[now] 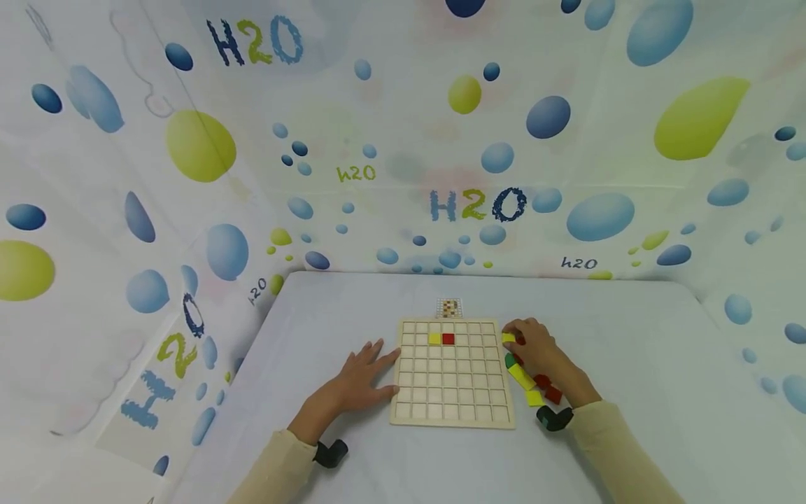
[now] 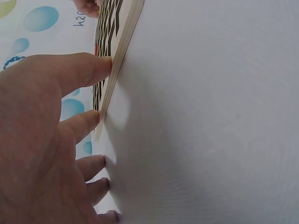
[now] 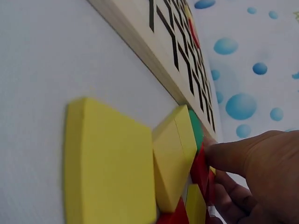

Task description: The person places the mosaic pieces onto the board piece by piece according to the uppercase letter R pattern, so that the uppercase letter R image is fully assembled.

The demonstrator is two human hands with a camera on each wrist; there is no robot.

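Grid board [image 1: 451,374]: left hand [image 1: 360,381] at left edge, blocks [image 1: 527,381] beside right edge.

— Where is there room to pass?
— Bare white table [image 1: 630,336] lies right of the loose coloured blocks [image 1: 532,381].
— And obstacles?
— The wooden grid board [image 1: 450,392], with the left hand [image 1: 362,378] against its left edge.

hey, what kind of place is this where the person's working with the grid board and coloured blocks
Probably a small enclosed tabletop booth, not a lived-in room: a white table is walled by a bubble-printed "H2O" curtain, and only a wooden grid board and coloured blocks lie on it.
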